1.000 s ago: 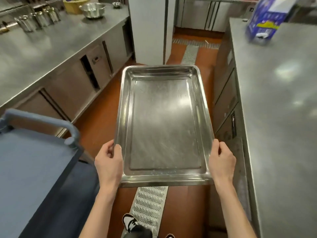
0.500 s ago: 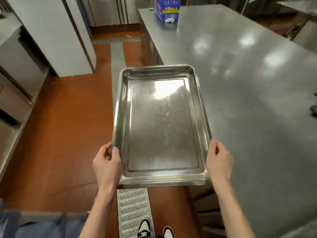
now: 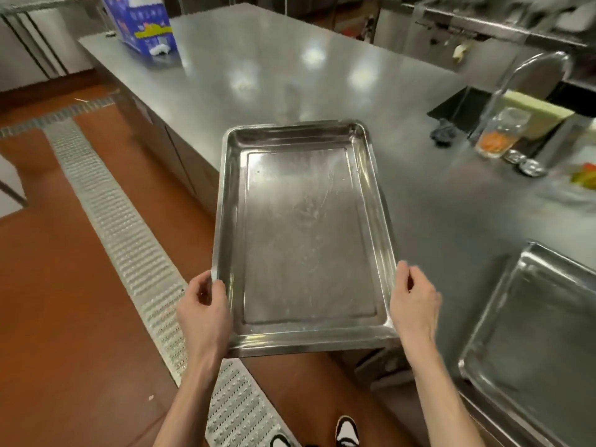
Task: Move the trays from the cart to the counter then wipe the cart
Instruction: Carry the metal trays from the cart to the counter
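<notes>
our left hand and right hand grasp the near corners of the steel tray, held over the counter edge; a second tray rests at four o'clock, a blue box at eleven.

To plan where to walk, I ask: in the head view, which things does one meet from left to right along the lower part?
Floor drain grate → left hand → held tray → right hand → second tray on the counter.

Two rectangular stainless-steel trays: one held centre, one near right. One blue cardboard box far left.
</notes>
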